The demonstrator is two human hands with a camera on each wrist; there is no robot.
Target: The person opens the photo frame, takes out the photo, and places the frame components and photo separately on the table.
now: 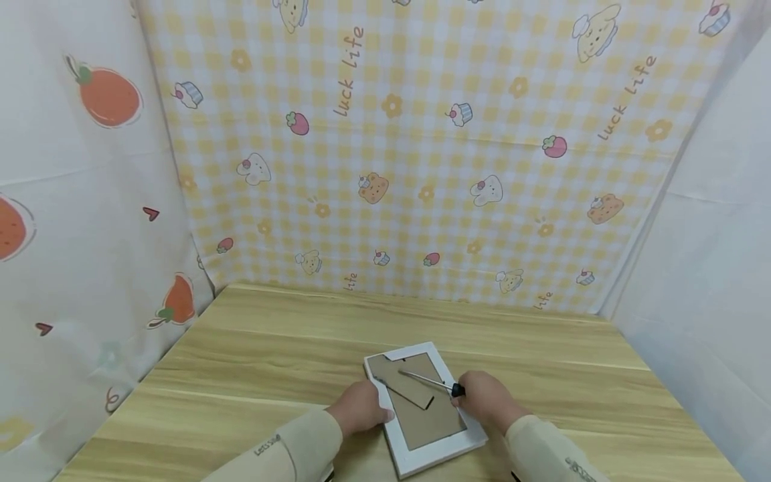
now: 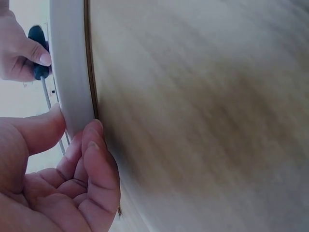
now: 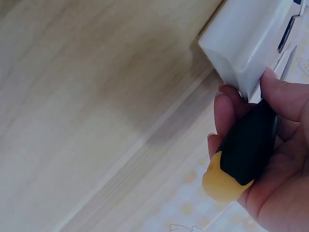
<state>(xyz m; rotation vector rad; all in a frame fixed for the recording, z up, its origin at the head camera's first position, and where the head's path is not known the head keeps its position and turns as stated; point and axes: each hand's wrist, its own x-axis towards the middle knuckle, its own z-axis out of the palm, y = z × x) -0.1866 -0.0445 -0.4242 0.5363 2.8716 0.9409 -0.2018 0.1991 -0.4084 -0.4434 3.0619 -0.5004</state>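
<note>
A white picture frame lies back side up on the table, its brown backing board and easel stand showing. My left hand grips the frame's left edge, thumb on the upper side and fingers curled at the outer side, as the left wrist view shows. In my right hand is a screwdriver with a black handle and a yellow end. Its metal shaft reaches across the stand toward the board's upper part. The right hand's fingertips touch the frame's right edge too.
The wood-grain table extends around the frame. Behind it hangs a yellow checked cloth with cartoon prints. White cloths close off the left side and the right side.
</note>
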